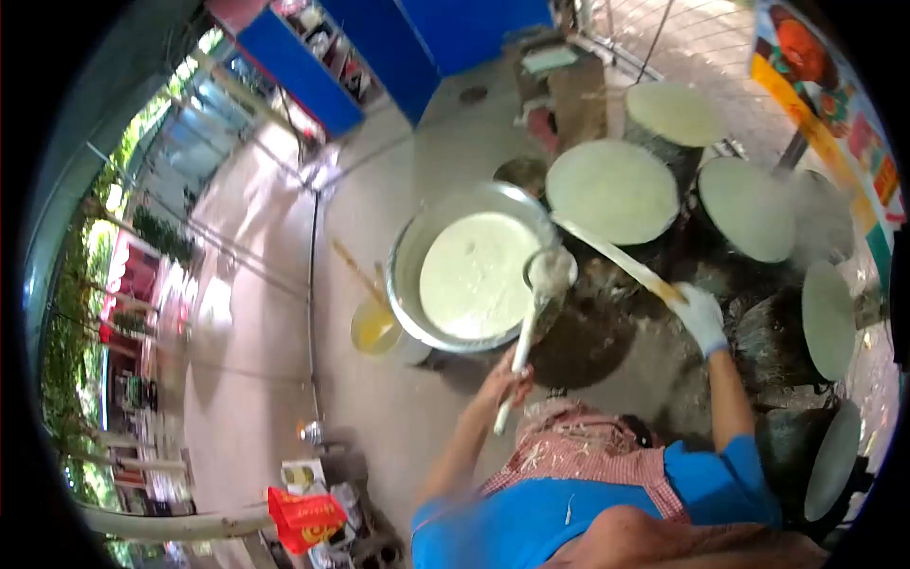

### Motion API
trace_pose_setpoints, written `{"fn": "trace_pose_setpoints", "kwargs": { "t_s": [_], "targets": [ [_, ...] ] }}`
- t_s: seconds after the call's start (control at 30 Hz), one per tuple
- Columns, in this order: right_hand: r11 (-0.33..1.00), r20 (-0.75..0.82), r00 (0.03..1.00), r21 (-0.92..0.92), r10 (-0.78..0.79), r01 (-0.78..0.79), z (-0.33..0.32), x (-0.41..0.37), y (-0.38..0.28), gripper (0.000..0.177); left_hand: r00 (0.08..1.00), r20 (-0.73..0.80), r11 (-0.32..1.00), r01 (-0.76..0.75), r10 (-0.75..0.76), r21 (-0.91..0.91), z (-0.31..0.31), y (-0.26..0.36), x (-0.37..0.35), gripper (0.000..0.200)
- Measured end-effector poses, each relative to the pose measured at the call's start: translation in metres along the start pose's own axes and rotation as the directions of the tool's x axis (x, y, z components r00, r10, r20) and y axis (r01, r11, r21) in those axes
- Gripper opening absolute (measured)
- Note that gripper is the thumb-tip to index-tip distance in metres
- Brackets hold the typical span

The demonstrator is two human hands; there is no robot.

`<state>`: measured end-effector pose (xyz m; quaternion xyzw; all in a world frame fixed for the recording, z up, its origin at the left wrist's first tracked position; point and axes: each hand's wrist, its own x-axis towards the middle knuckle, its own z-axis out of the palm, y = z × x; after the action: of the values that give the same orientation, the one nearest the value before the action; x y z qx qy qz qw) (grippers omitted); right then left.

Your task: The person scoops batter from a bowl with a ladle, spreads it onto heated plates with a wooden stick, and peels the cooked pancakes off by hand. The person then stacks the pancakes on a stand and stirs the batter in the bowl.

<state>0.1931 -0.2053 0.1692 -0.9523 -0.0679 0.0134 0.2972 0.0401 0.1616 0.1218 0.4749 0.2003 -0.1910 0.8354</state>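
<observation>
My left hand is closed round the white handle of a ladle. The ladle's bowl overlaps the right rim of a wide metal basin, in which thick pale batter lies. A white glove covers my right hand, which grips the brown end of a long flat spatula. From there the spatula slants up and left, its pale tip at the lower left edge of a round griddle covered by a pale sheet.
More pale-topped round griddles stand behind and along my right side, with steam near one. Left of the basin is a small container of yellow liquid with a wooden stick. A red bag lies at lower left. Blue panels stand behind.
</observation>
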Motion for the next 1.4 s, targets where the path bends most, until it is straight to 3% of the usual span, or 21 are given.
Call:
{"fn": "trace_pose_setpoints", "kwargs": {
  "t_s": [0.1,0.2,0.27,0.33,0.4,0.47,0.5,0.6,0.67,0.7,0.77,0.8,0.9,0.97,1.07,1.13,1.2,1.27,1.3,1.33,1.4],
  "targets": [
    [0.932,0.384,0.921,-0.308,-0.061,0.19,0.048,0.098,-0.113,0.031,0.998,-0.012,0.998,0.055,-0.055,-0.023,-0.097,0.028,0.051,0.062],
    [0.669,0.519,0.826,-0.537,-0.22,0.515,0.184,0.139,-0.112,0.025,0.974,-0.206,0.994,0.077,-0.091,-0.074,-0.196,-0.015,0.131,0.029],
    [0.625,0.647,0.726,-0.473,-0.231,0.621,0.199,0.141,-0.148,0.026,0.945,-0.264,0.934,0.26,-0.194,0.244,-0.217,-0.002,0.15,0.014],
    [0.778,0.604,0.764,-0.359,-0.228,0.516,0.158,0.144,-0.174,0.03,0.899,-0.341,0.757,0.421,-0.274,0.501,-0.225,0.007,0.167,0.003],
    [0.839,0.514,0.843,-0.381,-0.158,0.389,0.192,0.135,-0.109,0.036,0.869,-0.34,0.802,0.475,-0.361,0.363,-0.233,-0.009,0.175,0.01],
    [0.88,0.581,0.809,-0.335,-0.088,0.336,0.205,0.104,-0.082,0.039,0.893,-0.208,0.911,0.359,-0.398,-0.203,-0.244,-0.046,0.194,0.014],
    [0.922,0.573,0.819,-0.303,-0.025,0.24,0.2,0.091,-0.078,0.04,0.773,-0.029,0.636,0.5,-0.634,-0.587,-0.218,-0.017,0.187,0.021],
    [0.971,0.528,0.847,-0.227,0.06,0.073,0.154,0.048,-0.09,0.042,0.749,0.02,0.34,0.325,-0.663,-0.882,-0.143,0.064,0.137,0.031],
    [0.979,0.423,0.906,-0.174,-0.027,0.11,0.134,0.037,-0.1,0.041,0.935,-0.064,0.784,0.255,-0.35,-0.567,-0.111,0.108,0.094,0.03],
    [0.976,0.349,0.932,-0.146,-0.103,0.162,0.127,0.033,-0.104,0.04,0.939,-0.208,0.858,0.14,-0.273,-0.495,-0.06,0.156,0.053,0.03],
    [0.96,0.095,0.955,0.009,-0.281,0.281,0.114,0.04,-0.124,0.034,0.982,-0.089,0.728,0.063,-0.168,-0.683,-0.022,0.212,0.011,0.021],
    [0.94,-0.009,0.941,0.043,-0.339,0.339,0.108,0.052,-0.134,0.032,0.994,-0.069,0.787,0.027,-0.088,-0.617,-0.013,0.232,-0.005,0.015],
    [0.873,-0.283,0.865,0.146,-0.414,0.466,0.086,0.101,-0.162,0.037,0.959,-0.203,0.968,-0.224,0.198,-0.111,0.035,0.293,-0.059,0.032],
    [0.797,-0.391,0.848,0.345,-0.358,0.496,0.061,0.117,-0.182,0.041,0.882,-0.235,0.898,-0.343,0.409,0.276,0.056,0.321,-0.082,0.041],
    [0.735,-0.405,0.854,0.46,-0.326,0.498,0.079,0.128,-0.172,0.041,0.778,-0.251,0.76,-0.397,0.577,0.515,0.042,0.316,-0.074,0.053],
    [0.592,-0.128,0.959,0.764,-0.251,0.257,0.167,0.138,-0.124,0.043,0.798,-0.256,0.818,-0.443,0.546,0.366,-0.003,0.275,-0.04,0.044],
    [0.667,0.331,0.935,0.726,-0.124,-0.169,0.17,0.101,-0.1,0.039,0.965,-0.203,0.98,-0.14,0.167,0.142,-0.042,0.24,-0.008,0.01],
    [0.809,0.429,0.9,0.499,0.083,-0.312,0.131,0.063,-0.087,0.037,0.972,-0.125,0.912,0.136,-0.198,-0.387,-0.053,0.236,0.017,0.015],
    [0.86,0.317,0.949,0.481,0.009,-0.169,0.128,0.05,-0.063,0.036,0.932,-0.043,0.744,0.259,-0.36,-0.616,-0.049,0.23,0.027,0.021],
    [0.898,0.277,0.96,0.418,0.022,-0.142,0.102,0.037,-0.053,0.038,0.997,-0.067,0.999,-0.046,0.047,0.012,-0.035,0.207,0.018,0.029],
    [0.866,0.215,0.967,0.447,0.138,-0.224,0.056,0.011,-0.036,0.039,0.974,0.021,0.965,0.224,-0.224,-0.133,0.002,0.229,0.021,0.024]
  ]
}}
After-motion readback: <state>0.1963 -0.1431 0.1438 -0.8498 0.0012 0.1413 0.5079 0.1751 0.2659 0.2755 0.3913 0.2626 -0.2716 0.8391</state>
